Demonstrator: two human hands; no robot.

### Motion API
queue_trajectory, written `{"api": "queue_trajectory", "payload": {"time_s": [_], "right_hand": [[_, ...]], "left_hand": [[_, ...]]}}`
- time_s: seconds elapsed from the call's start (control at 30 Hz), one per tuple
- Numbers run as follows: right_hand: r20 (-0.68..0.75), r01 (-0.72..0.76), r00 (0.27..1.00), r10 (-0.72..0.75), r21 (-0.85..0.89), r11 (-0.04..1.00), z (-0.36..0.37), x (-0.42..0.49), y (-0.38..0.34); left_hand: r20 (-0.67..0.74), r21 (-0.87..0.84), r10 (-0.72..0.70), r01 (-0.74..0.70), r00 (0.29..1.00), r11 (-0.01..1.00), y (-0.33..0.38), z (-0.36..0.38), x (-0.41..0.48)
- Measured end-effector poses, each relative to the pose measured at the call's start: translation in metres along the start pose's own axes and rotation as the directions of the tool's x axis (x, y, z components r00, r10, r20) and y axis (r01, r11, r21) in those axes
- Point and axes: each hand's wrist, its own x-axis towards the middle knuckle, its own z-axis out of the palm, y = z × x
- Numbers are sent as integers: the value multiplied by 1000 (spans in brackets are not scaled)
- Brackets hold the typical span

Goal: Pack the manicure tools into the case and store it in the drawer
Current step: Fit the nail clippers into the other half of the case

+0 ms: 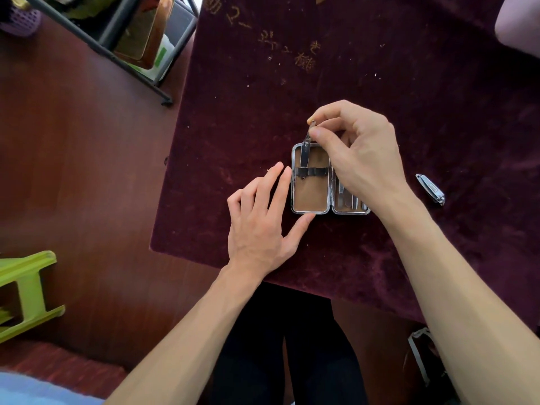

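Bare forearms are reaching over the desk (pixel 380 68): right hand (pixel 359 159), grip pinching small scissors (pixel 306 150), is sliding them under the case (pixel 310 197) strap as the open left hand (pixel 260 217) is steadying; nail clipper (pixel 430 189) likely next.

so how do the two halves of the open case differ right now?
The left half shows bare tan lining, with one tool going under its black strap, pinched by the right hand. The right half already holds several metal tools and is partly hidden by that hand. Both have chrome rims and lie flat.

Bare forearms, no sleeves; hands (pixel 257 226) without rings; dark trousers (pixel 280 346).
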Motion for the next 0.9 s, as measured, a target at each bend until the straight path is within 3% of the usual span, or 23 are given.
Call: {"api": "queue_trajectory", "payload": {"time_s": [0.53,0.9], "right_hand": [[-41,12,999,-14,-61,998,8,-9,0],[8,-26,1000,27,-106,994,13,-18,-1]], "left_hand": [[-16,13,25,-25,1000,1000,0,0,0],[-27,-14,23,-24,999,1000,-2,0,0]]}}
